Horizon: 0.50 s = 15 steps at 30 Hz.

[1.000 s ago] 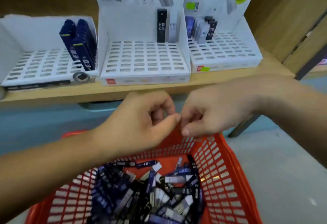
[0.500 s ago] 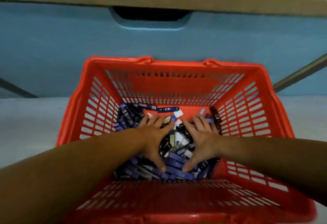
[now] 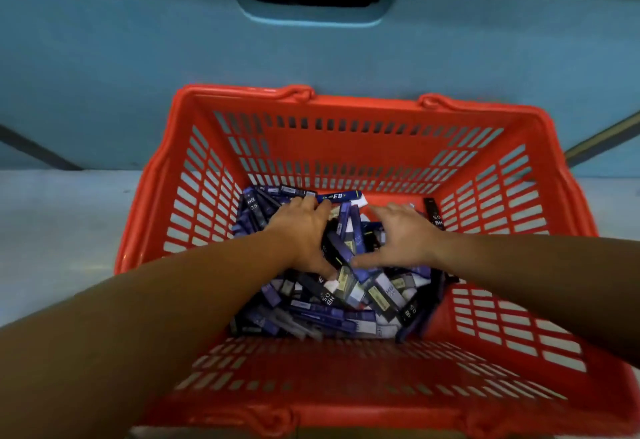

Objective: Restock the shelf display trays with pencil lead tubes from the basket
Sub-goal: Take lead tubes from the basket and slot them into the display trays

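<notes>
Dozens of pencil lead tubes [image 3: 332,303] lie jumbled on the floor of the red basket [image 3: 346,147], too tangled for us to count exactly. Our left hand [image 3: 304,230] and right hand [image 3: 405,234] sit on the heap, fingers and thumbs curved round one clump between them, gripping it from both sides. We judge the scoop loose: tubes crossing at odd angles could slide out under the palms on the lift and drop back or over the rim. One basket, two hands; beyond stands one blue panel [image 3: 138,57], with no display tray in view.
</notes>
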Each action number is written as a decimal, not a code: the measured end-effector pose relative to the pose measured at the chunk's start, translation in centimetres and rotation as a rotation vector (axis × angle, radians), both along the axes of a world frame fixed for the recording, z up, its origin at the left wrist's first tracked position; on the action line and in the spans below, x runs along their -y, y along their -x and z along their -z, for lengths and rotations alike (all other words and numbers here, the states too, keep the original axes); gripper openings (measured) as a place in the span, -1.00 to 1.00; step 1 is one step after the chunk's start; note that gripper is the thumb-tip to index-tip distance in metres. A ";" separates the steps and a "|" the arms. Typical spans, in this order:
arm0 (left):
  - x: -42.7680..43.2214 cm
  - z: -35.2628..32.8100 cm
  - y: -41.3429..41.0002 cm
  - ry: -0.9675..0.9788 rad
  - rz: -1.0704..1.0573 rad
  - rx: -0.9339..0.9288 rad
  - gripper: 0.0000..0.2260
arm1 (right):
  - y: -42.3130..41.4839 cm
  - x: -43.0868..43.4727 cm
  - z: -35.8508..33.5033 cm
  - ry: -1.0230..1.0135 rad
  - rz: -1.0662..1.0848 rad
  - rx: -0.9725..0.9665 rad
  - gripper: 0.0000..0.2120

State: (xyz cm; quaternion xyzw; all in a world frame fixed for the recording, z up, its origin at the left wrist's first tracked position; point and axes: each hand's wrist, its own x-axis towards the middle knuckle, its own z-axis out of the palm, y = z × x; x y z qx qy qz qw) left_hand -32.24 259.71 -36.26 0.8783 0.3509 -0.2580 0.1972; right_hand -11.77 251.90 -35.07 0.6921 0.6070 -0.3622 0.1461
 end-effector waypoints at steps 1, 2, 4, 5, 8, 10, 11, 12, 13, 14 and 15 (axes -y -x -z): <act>0.3 -0.1 -0.5 -0.006 -0.018 -0.019 0.22 | 0.5 0.0 0.1 0.027 0.030 0.000 0.35; 0.5 -0.1 -1.0 -0.014 -0.036 -0.034 0.21 | 1.0 0.1 0.1 0.044 0.046 0.012 0.35; 0.9 0.1 -1.7 -0.015 -0.078 -0.019 0.11 | 2.1 0.4 0.3 0.029 0.045 0.067 0.25; 0.9 0.3 -2.0 -0.002 -0.108 0.017 0.04 | 2.5 0.5 0.5 0.009 0.045 0.084 0.17; 0.6 0.5 -2.2 0.060 -0.210 0.131 -0.18 | 2.0 0.1 1.0 -0.011 0.101 0.022 -0.01; 0.4 0.3 -2.3 0.085 -0.253 0.156 -0.29 | 1.0 -0.5 1.0 0.014 0.187 -0.054 -0.12; 0.4 0.2 -2.3 0.078 -0.265 0.151 -0.33 | 0.4 -0.8 0.8 0.032 0.227 -0.081 -0.21; 0.4 0.2 -2.3 0.050 -0.265 0.139 -0.37 | 0.1 -0.9 0.7 0.055 0.258 -0.099 -0.32; 0.3 0.3 -2.2 0.012 -0.252 0.126 -0.40 | -0.1 -1.0 0.6 0.086 0.280 -0.103 -0.45; 0.3 0.5 -2.1 -0.017 -0.234 0.109 -0.43 | -0.2 -0.9 0.4 0.120 0.294 -0.099 -0.55; 0.2 0.7 -1.9 -0.031 -0.215 0.083 -0.44 | -0.2 -0.8 0.4 0.149 0.302 -0.102 -0.60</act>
